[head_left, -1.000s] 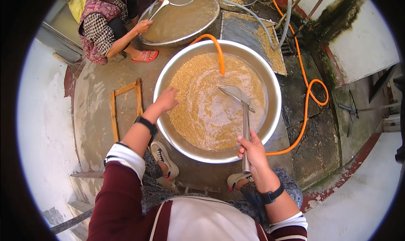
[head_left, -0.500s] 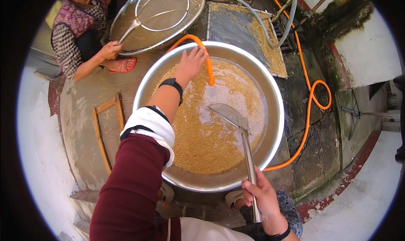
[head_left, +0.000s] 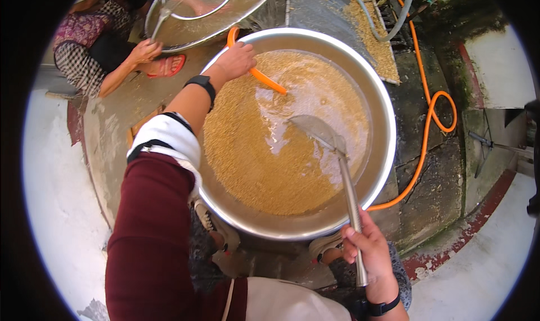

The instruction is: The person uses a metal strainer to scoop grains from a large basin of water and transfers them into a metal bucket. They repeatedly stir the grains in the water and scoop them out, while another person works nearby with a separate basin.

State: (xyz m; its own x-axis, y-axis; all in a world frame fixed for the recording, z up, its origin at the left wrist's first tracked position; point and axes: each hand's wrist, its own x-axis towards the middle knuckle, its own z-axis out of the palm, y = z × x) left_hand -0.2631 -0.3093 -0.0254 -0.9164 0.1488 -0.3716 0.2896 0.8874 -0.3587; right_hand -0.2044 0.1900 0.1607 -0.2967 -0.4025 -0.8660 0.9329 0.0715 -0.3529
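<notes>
A wide metal basin (head_left: 388, 152) holds tan grain (head_left: 264, 175) under shallow, cloudy water. My left hand (head_left: 236, 60) is closed round an orange hose (head_left: 271, 82) at the basin's far left rim. The hose's end hangs just over the water, where ripples spread. In my right hand (head_left: 367, 245) is the long metal handle of a mesh skimmer (head_left: 320, 131), gripped near its end. The skimmer's head lies tilted at the surface in the middle of the basin, its lower edge partly in the water.
At the far left a co-worker (head_left: 93, 45) holds a round sieve (head_left: 203, 17) over another large metal tub (head_left: 247, 23). A grey sheet (head_left: 320, 17) with scattered grain lies behind my basin. More orange hose (head_left: 424, 124) loops along the right-hand floor. A wooden frame (head_left: 143, 124) shows behind my arm.
My left hand has closed on the hose and drawn it leftward, tilting its end. The skimmer has stayed near the basin's middle. The co-worker's sieve has moved down and left.
</notes>
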